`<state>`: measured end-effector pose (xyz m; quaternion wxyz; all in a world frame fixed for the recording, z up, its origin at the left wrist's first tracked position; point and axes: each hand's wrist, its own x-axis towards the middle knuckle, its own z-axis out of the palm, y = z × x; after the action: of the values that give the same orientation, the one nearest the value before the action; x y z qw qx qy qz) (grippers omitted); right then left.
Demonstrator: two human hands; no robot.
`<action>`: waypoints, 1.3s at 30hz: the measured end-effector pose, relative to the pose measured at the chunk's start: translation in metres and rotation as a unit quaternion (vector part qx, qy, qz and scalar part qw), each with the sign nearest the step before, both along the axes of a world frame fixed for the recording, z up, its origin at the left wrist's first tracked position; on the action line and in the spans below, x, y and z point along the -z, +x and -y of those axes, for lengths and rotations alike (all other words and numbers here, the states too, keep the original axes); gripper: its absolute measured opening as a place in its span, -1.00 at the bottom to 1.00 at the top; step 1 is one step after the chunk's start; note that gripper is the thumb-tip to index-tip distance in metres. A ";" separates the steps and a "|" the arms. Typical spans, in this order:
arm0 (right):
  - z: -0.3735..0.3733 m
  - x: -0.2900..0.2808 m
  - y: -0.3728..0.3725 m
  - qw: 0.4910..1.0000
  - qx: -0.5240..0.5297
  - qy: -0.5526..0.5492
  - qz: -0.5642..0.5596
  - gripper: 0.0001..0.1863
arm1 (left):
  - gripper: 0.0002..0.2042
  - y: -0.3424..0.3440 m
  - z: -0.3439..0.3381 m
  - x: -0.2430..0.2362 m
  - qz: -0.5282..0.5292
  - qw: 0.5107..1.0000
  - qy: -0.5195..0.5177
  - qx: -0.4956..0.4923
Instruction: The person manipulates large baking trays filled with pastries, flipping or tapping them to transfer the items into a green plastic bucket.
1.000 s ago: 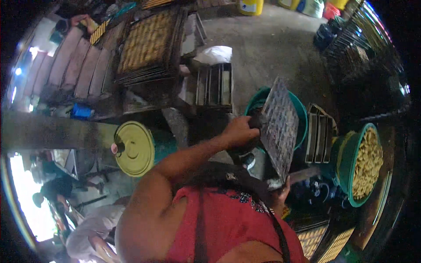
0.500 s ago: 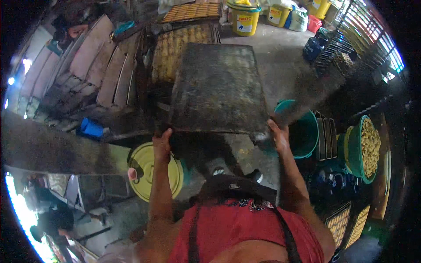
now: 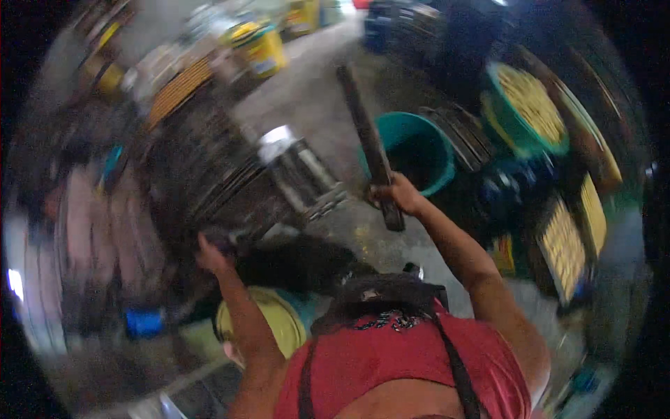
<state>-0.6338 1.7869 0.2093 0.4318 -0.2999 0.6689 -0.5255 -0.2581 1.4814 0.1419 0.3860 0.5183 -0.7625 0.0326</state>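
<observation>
My right hand (image 3: 399, 195) is closed around the lower part of a long, narrow, dark bar (image 3: 364, 126). The bar looks like wood and slants up and away to the left, in front of a green tub (image 3: 422, 136). On the left, my left hand (image 3: 213, 255) reaches out low beside a dark, blurred pile of flat trays (image 3: 202, 167). Its fingers are smeared by motion, so whether it grips an edge there is unclear. Between the hands, farther off, stands a silvery metal container (image 3: 300, 171).
A yellow lid (image 3: 269, 318) lies below my left forearm. Pale pieces fill a green basin (image 3: 527, 105) at right, above trays of yellowish pieces (image 3: 562, 248). Yellow buckets (image 3: 258, 49) stand far back. Pinkish boards (image 3: 91, 216) and a blue container (image 3: 144, 322) are at left.
The view has swung to the right. The dark rectangular tray that was between both hands is no longer held up in front. My hands have moved apart, and the bar now shows clearly in the right.
</observation>
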 end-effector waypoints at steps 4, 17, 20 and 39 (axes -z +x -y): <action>-0.178 0.051 -0.029 0.987 0.151 0.060 0.011 -0.60 | -0.51 -0.036 -0.032 0.138 0.028 0.975 0.090 0.202; -0.537 0.084 -0.016 0.634 0.713 -0.226 0.195 -0.64 | -0.34 -0.524 -0.442 0.011 0.025 0.595 0.698 0.399; -0.562 0.112 -0.025 0.572 0.749 -0.286 0.172 -0.74 | -0.28 -0.591 -0.518 0.001 0.252 0.575 0.664 0.407; -0.591 0.191 -0.206 0.430 0.893 0.049 0.125 -0.55 | -0.46 -1.023 -0.918 0.175 0.415 0.299 -0.057 0.857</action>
<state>-0.8397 2.3776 0.0179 -0.1851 0.5551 0.5272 -0.6161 -1.2812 2.3992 -0.0331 -0.1434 -0.5340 -0.8309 -0.0623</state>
